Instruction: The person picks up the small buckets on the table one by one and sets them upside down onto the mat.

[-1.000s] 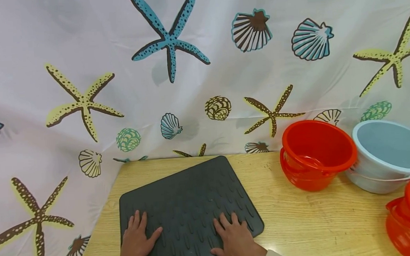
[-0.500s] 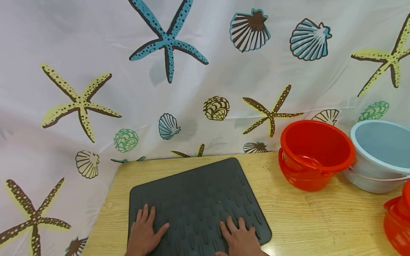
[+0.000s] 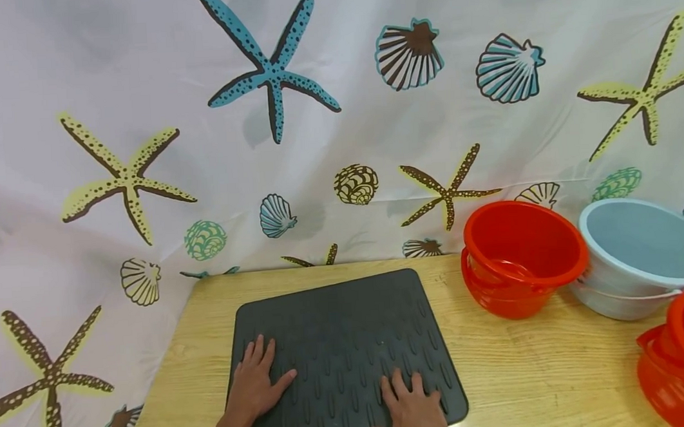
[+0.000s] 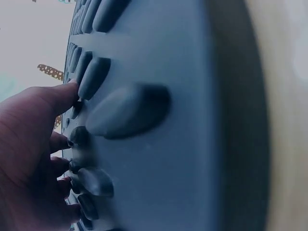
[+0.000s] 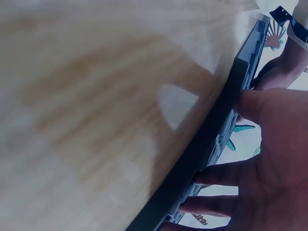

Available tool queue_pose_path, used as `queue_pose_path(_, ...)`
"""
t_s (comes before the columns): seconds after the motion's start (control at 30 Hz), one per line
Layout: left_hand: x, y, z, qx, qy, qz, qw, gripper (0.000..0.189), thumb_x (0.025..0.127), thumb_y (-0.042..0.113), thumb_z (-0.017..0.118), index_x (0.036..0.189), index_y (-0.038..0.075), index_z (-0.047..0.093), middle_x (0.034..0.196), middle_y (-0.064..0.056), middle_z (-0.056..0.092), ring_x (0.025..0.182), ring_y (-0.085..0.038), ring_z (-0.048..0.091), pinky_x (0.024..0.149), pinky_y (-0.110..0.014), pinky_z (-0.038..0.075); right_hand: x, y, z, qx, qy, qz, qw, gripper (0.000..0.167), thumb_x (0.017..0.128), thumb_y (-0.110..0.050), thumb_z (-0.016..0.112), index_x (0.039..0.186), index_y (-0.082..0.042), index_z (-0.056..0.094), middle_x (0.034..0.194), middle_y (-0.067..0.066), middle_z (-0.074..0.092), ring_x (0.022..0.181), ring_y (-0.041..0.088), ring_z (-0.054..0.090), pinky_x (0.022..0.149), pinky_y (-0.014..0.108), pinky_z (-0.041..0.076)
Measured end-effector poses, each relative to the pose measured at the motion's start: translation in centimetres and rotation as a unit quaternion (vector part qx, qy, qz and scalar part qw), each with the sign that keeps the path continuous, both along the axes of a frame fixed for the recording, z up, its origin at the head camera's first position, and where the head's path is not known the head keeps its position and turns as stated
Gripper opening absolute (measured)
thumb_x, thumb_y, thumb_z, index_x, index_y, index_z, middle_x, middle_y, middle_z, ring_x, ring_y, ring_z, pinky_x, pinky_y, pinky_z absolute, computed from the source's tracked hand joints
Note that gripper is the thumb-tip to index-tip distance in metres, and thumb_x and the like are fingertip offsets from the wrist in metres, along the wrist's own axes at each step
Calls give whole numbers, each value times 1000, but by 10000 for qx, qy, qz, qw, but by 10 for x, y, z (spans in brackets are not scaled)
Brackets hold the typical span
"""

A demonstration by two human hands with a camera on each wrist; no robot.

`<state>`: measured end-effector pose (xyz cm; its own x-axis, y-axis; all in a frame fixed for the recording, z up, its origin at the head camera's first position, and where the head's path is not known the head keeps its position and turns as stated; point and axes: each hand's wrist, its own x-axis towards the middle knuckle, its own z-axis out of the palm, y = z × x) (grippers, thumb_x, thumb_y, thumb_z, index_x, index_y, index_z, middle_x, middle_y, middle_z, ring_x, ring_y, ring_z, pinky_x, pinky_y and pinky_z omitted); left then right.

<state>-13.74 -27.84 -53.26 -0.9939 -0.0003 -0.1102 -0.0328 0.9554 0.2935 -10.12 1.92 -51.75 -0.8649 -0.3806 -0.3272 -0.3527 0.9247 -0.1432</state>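
Observation:
A dark grey ribbed rubber mat (image 3: 349, 342) lies flat on the wooden table (image 3: 536, 371). My left hand (image 3: 257, 384) rests palm down on the mat's near left part, fingers spread and straight. My right hand (image 3: 409, 407) lies flat on the near right part, close to the mat's right edge. In the left wrist view my left hand's fingers (image 4: 41, 139) press against the mat's raised ribs (image 4: 125, 110). The right wrist view shows the mat's edge (image 5: 211, 144) seen from the side on the table, with my right hand's fingers (image 5: 260, 154) laid over it.
Stacked red buckets (image 3: 521, 256) stand at the back right of the table, a pale blue bucket (image 3: 640, 256) beside them, and more red buckets (image 3: 680, 357) at the right edge. A shower curtain (image 3: 268, 127) printed with starfish and shells hangs behind.
Both hands have slid the mat to the right across the table and turned it clockwise, so its edges now lie squarer to the table's edges.

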Motion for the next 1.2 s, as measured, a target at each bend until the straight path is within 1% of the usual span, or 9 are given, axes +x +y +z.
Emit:
queue_pose_path(0.07,-1,2,-1,17,0,-15,10000,82,89,53,55,144,-4,34,152,-30,23,140,-49,19,105,-68,26,2,2,0,-38,1,-55,10000,78,79,-71,53,139,-22,47,142,6,47,125,37,44,77,62,48)
queue_pose_path(0.3,-7,11,-1,168,14,-202,9997,79,89,50,56,144,-2,34,153,-28,22,141,-48,19,106,-68,25,8,10,-1,-84,326,-208,9992,77,78,-71,55,136,-21,51,137,7,50,118,38,47,67,60,50)
queue_pose_path(0.57,-14,21,1,259,-119,-342,9990,77,90,47,57,145,-1,33,154,-27,21,141,-47,18,107,-68,23,11,14,-2,36,266,-440,9987,77,77,-72,56,134,-20,53,135,7,51,115,38,49,65,59,50)
queue_pose_path(0.67,-16,24,2,237,-147,-372,9989,78,90,48,57,145,-1,34,154,-26,21,142,-46,18,107,-67,24,13,15,-3,151,332,-484,9982,77,76,-73,55,133,-21,54,134,6,52,114,38,49,64,58,50)
queue_pose_path(0.8,-18,27,0,173,-126,-398,9990,77,89,48,58,145,-1,34,154,-25,21,142,-45,18,108,-66,24,14,16,-4,239,383,-525,9976,77,75,-74,54,132,-21,54,133,6,52,114,38,50,63,59,50)
queue_pose_path(1.0,-20,31,-1,208,-51,-422,9989,77,89,48,57,145,0,34,155,-25,21,142,-45,18,108,-66,24,16,19,-4,245,431,-576,9971,77,75,-73,54,132,-21,55,132,7,53,113,38,50,63,58,50)
queue_pose_path(1.2,-20,34,-2,253,50,-453,9986,76,89,46,59,144,0,36,154,-25,22,142,-46,20,108,-66,25,17,22,-6,233,549,-566,9966,76,76,-73,54,132,-21,55,132,7,53,111,38,52,61,58,50)
